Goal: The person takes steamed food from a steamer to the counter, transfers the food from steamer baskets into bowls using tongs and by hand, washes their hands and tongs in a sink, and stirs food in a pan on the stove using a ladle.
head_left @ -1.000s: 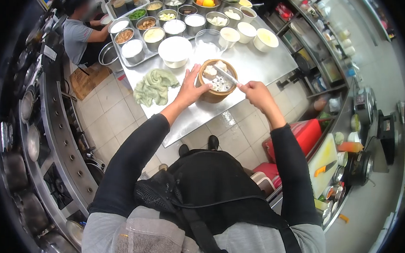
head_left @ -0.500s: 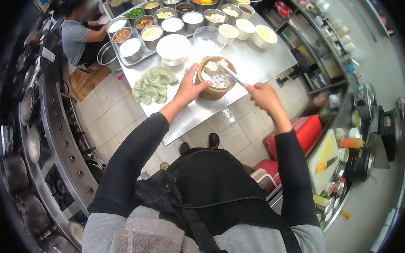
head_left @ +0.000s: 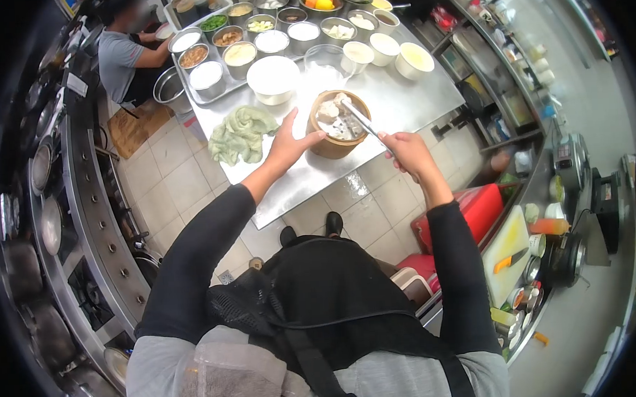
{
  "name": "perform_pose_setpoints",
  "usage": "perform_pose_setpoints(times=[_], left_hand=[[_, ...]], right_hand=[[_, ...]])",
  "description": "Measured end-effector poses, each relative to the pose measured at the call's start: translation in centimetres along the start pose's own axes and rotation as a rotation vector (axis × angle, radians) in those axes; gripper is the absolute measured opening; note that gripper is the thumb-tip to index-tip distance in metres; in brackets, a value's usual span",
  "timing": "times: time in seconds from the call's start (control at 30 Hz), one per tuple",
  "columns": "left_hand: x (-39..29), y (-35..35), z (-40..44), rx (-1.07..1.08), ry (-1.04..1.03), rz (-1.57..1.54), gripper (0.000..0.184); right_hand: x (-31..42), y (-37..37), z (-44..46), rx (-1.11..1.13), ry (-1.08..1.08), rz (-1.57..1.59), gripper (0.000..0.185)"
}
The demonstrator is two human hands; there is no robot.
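Clearly, the right hand (head_left: 409, 154) is closed around metal tongs (head_left: 360, 116), reaching into the bamboo steamer (head_left: 335, 150) near the tabletop (head_left: 286, 193)'s front edge. The left hand (head_left: 287, 144) is widely open, thumb at the steamer.

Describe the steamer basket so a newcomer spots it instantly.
Find the big steel table. On its near side, between the left hand and right hand, sits the round steamer basket. Its brown wall sets it apart from the nearby white bowl and green cloth.

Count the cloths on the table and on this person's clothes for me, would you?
2: one crumpled green cloth on the metal table, beside the left hand; one grey towel lying over the person's grey top, at lower left. More could be hidden.
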State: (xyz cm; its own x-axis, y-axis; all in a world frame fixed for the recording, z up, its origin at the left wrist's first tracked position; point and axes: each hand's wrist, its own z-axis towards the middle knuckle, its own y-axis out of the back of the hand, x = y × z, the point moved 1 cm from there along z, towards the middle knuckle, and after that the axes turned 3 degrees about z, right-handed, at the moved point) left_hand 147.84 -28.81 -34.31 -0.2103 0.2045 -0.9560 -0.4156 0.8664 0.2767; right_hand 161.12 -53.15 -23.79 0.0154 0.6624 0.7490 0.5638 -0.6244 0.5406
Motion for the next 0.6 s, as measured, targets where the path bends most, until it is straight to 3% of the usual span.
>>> perform_pose_setpoints(times=[0.07, 0.13, 0.2, 0.27, 0.33, 0.4, 0.47, 0.6], left_hand=[[0.0, 0.6, -0.7, 0.013, -0.002, 0.000, 0.101], [0.1, 1.7, -1.4, 0.017, 0.000, -0.003, 0.099], [0.6, 3.1, -2.4, 0.047, -0.005, -0.035, 0.089], [1.2, 4.7, -3.7, 0.025, -0.025, -0.084, 0.086], [1.9, 5.7, -5.2, 0.011, -0.044, -0.128, 0.084], [2.4, 6.3, -6.4, -0.035, 0.003, -0.204, 0.075], [3.5, 6.4, -7.2, -0.055, -0.014, -0.214, 0.074], [4.7, 6.2, -9.0, -0.087, -0.043, -0.211, 0.074]], right_hand=[[0.5, 0.7, 0.4, 0.141, -0.199, 0.143, 0.048], [0.8, 2.3, 0.3, 0.158, -0.215, 0.130, 0.053], [2.7, 4.2, -1.5, 0.074, -0.027, -0.301, 0.058], [2.1, 5.7, -1.8, 0.067, 0.067, -0.411, 0.054], [1.8, 6.0, -2.5, -0.204, 0.473, -0.622, 0.047], [2.0, 4.8, -2.4, -0.253, 0.502, -0.622, 0.040], [1.5, 3.3, -1.6, -0.331, 0.638, -0.657, 0.037], [0.9, 1.8, -0.4, -0.379, 0.679, -0.766, 0.034]])
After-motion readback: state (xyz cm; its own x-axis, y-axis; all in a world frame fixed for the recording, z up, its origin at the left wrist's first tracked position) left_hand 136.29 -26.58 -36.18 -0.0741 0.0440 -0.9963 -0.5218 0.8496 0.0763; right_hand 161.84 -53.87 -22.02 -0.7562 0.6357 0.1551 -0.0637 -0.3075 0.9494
